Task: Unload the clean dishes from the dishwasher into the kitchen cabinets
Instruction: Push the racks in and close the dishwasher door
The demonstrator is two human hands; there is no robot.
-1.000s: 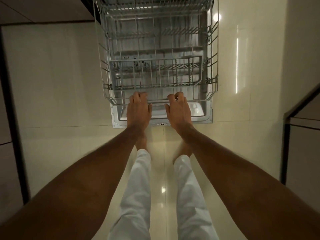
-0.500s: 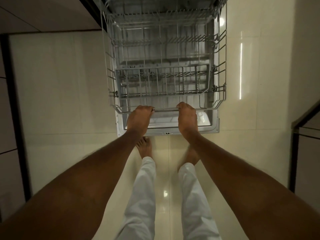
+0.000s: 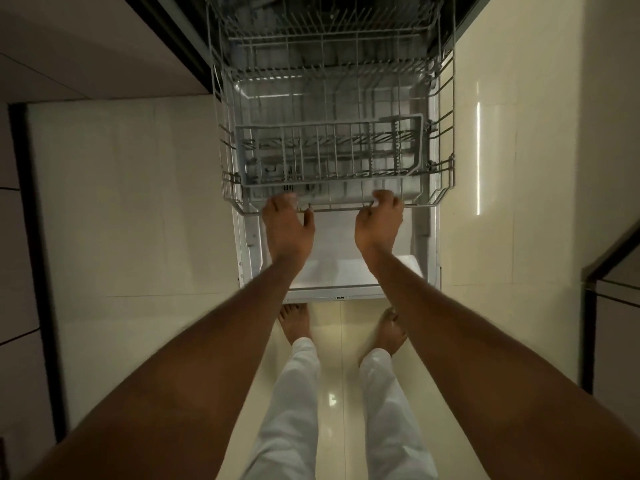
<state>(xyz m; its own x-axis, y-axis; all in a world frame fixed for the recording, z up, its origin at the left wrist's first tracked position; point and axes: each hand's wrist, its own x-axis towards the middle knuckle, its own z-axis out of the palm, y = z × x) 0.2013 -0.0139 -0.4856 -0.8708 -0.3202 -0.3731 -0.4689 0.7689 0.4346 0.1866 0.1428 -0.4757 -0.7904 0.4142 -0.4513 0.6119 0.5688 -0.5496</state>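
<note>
Hands (image 3: 287, 230) (image 3: 379, 225) grip rack (image 3: 446, 174) rim (front).

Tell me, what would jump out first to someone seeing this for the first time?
Two bare arms reach down the middle to a grey wire dishwasher rack, which looks empty of dishes. The left hand and right hand each grip its front rail. Below lies the open dishwasher door.

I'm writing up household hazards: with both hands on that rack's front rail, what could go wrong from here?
Fingers of the left hand or right hand, curled over the lower rack front rail, may get pinched between the wires. The open dishwasher door sits just ahead of the bare feet, so shins or toes could knock it.
</note>
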